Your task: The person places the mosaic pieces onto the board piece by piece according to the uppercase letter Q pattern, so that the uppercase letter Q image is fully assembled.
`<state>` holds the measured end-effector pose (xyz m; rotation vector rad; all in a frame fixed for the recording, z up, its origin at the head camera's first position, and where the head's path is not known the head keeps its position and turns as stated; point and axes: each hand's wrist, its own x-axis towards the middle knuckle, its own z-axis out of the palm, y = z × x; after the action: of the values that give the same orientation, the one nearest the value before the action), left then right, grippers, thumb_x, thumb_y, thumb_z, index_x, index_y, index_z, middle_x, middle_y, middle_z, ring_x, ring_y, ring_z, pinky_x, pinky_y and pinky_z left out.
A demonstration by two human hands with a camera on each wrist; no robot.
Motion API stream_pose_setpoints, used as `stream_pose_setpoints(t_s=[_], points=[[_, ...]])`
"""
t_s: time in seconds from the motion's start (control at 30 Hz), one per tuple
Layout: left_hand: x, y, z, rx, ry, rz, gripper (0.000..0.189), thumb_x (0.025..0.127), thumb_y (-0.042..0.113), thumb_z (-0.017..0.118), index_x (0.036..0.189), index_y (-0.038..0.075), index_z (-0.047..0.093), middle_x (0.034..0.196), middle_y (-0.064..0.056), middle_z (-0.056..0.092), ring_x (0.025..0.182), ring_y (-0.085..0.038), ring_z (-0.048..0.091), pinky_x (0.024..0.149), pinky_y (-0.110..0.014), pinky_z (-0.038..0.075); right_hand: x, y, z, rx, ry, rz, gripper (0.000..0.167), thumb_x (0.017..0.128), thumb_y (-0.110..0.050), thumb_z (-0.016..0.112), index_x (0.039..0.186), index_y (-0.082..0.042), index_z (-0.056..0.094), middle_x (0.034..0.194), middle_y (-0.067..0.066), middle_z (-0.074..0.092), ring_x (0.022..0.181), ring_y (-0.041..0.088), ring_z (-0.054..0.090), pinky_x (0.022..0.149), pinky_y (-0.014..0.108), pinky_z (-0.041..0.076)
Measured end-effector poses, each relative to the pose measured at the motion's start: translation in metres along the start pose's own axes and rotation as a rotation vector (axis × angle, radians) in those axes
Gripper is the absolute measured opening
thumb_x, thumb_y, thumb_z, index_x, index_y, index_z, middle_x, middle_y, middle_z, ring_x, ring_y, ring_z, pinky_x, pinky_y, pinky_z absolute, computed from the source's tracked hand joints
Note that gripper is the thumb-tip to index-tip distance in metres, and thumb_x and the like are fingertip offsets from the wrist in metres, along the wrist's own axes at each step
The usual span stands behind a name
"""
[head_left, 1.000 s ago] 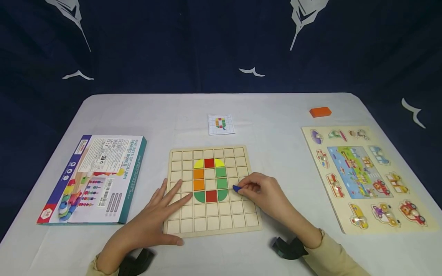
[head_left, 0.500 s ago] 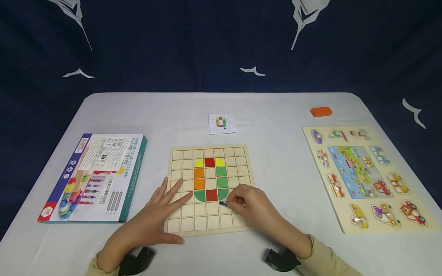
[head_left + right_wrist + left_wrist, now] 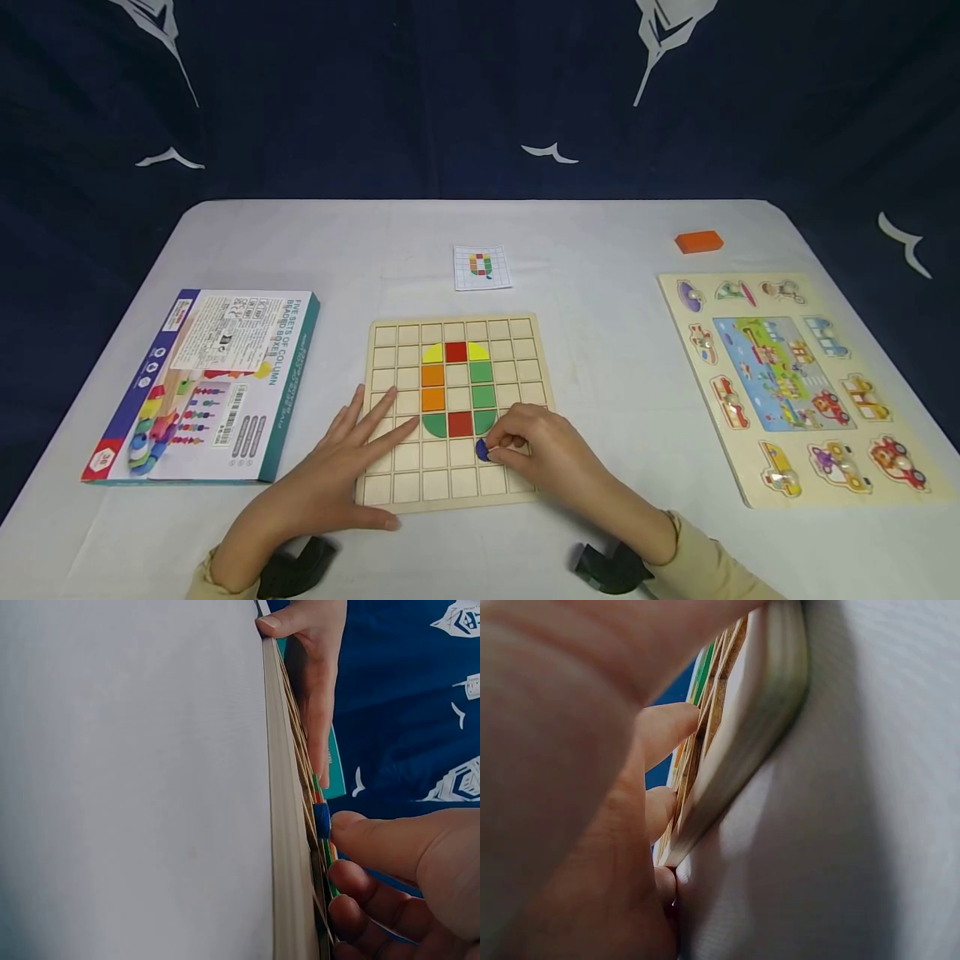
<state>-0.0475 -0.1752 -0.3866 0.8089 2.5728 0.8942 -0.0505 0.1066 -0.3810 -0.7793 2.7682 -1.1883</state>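
A wooden grid board [image 3: 522, 350] lies mid-table, with red, orange, yellow and green tiles forming a ring in its cells. My right hand [image 3: 551, 450] pinches a small blue tile [image 3: 482, 451] at the cell just below the green rounded corner tile [image 3: 484, 422]. In the right wrist view the thumb is against the blue tile [image 3: 322, 820], which stands slightly proud of the board. Spread fingers of my left hand [image 3: 337, 471] rest on the board's left side, the thumb near its front edge. The left wrist view shows these fingertips [image 3: 671, 724] at the board.
Behind the board lies a small pattern card [image 3: 480, 283] showing a similar coloured ring with a blue bit. A cardboard box [image 3: 255, 333] is at left. At right lie a vehicle picture puzzle [image 3: 682, 367] and, behind it, an orange block [image 3: 699, 242].
My right hand has moved left and toward me, from the board's right side to below the green corner. The blue tile has turned from edge-on to flatter. The left hand stays put.
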Motion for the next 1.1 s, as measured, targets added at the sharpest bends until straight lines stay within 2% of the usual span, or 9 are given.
stream_pose_setpoints(t_s=[0.3,0.53,0.9,1.1], points=[[0.0004,0.0006,0.0001,0.0,0.0,-0.002,0.11,0.053,0.042,0.089,0.146,0.028,0.034,0.156,0.0,0.004,0.138,-0.029,-0.016,0.107,-0.055,0.0,-0.0006,-0.0004,0.0005,-0.007,0.004,0.003,0.015,0.073,-0.002,0.078,0.078,-0.012,0.068,0.075,-0.013,0.057,0.069,0.004,0.051,0.062,0.02,0.046],[0.0007,-0.0002,0.001,0.004,0.003,0.001,0.109,0.053,0.042,0.089,0.146,0.028,0.034,0.156,0.0,0.005,0.138,-0.029,-0.015,0.106,-0.056,0.001,-0.0019,-0.0019,0.0026,-0.069,0.022,0.017,0.02,0.068,-0.013,0.083,0.079,-0.011,0.067,0.072,-0.011,0.052,0.069,0.006,0.048,0.061,0.02,0.044],[0.0006,-0.0002,0.0011,0.013,-0.001,0.0,0.11,0.053,0.042,0.089,0.146,0.028,0.033,0.156,-0.001,0.005,0.138,-0.03,-0.015,0.107,-0.054,0.001,0.0003,-0.0052,0.0025,-0.143,0.009,0.008,0.016,0.07,-0.003,0.079,0.075,-0.011,0.066,0.071,-0.011,0.053,0.068,0.006,0.048,0.061,0.019,0.045],[0.0006,-0.0005,0.0005,0.012,0.0,0.007,0.11,0.053,0.044,0.089,0.146,0.028,0.033,0.156,0.0,0.004,0.138,-0.03,-0.015,0.107,-0.054,0.001,-0.0009,-0.0049,0.0017,-0.174,0.014,-0.028,0.017,0.071,-0.005,0.079,0.072,-0.012,0.064,0.07,-0.011,0.052,0.068,0.006,0.047,0.061,0.019,0.044]])
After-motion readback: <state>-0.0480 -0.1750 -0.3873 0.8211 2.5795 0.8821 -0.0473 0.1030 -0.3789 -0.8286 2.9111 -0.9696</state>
